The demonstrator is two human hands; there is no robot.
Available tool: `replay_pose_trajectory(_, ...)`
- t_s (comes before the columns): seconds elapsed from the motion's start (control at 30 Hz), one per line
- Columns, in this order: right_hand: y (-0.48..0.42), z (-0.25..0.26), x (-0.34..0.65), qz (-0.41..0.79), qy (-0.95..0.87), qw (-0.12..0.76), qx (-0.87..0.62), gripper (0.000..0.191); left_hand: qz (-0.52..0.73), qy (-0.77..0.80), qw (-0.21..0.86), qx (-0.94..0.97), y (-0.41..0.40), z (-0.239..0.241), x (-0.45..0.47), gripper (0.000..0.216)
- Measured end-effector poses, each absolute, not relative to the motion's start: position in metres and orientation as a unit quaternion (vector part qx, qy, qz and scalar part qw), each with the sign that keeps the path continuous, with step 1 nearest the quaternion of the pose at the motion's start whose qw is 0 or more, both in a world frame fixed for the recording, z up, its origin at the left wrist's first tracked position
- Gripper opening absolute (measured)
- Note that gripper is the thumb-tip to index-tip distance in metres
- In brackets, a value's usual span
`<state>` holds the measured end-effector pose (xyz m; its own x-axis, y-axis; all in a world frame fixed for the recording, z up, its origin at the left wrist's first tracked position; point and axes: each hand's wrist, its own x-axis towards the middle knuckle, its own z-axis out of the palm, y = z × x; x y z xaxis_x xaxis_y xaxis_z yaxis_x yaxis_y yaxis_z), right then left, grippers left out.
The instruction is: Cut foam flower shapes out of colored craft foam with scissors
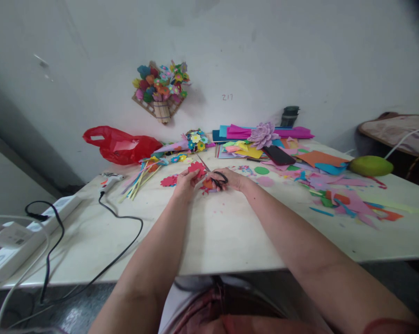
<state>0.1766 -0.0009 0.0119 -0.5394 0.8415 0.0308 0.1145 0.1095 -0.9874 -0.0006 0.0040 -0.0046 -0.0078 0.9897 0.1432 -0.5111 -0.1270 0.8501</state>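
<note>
My left hand pinches a red paper flower shape just above the white table. My right hand is closed round the black handles of a pair of scissors, whose blades point up and left beside the red shape. Small red and orange paper scraps lie under both hands. Another red cut-out flower rests on the table left of my left hand.
Coloured paper sheets and offcuts cover the right side. A red plastic bag, paper flowers on sticks, a glue gun with black cord, a power strip and a green fruit-like object lie around. A flower bouquet hangs on the wall.
</note>
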Motion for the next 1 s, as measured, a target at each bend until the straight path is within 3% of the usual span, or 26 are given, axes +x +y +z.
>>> replay_pose_trajectory(0.3, -0.0008, 0.0115, 0.1755, 0.554, -0.675, 0.325, -0.364, 0.035, 0.645, 0.303, 0.573, 0.404, 0.0047, -0.0063, -0.0016, 0.019)
replay_pose_trajectory(1.0, -0.0005, 0.0129, 0.1785, 0.522, -0.680, 0.349, -0.378, 0.028, 0.647, 0.298, 0.587, 0.384, 0.0027, -0.0032, -0.0013, 0.009)
